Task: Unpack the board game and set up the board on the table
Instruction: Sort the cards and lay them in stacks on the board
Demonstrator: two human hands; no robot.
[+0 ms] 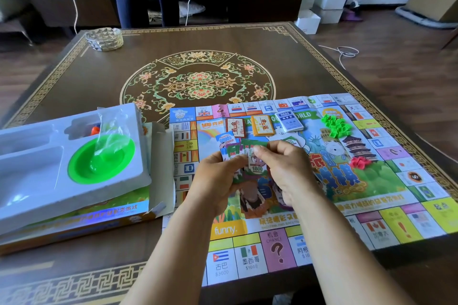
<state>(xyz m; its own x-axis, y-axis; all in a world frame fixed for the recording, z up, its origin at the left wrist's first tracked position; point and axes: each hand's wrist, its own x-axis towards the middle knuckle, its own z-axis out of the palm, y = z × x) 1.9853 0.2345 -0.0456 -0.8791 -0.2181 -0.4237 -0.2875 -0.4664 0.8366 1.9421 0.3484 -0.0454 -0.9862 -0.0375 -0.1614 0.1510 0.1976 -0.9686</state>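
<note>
Paper board (371,181) lies unfolded on the dark tabletop (99,82), its near edge hanging past the rim; the left hand (218,178) grips a fan of notes (247,156), and the right hand (287,168) pinches one marked 1000, both covering much of the fan and the board's middle; three card stacks (262,125) sit beyond, with green houses (337,125) and red pieces (360,163) to the right; the white tray (37,181) rests on the box (74,225) at left, holding a green bowl (101,158) under a clear bag (111,126); small orange bits in the tray are hard to make out.
</note>
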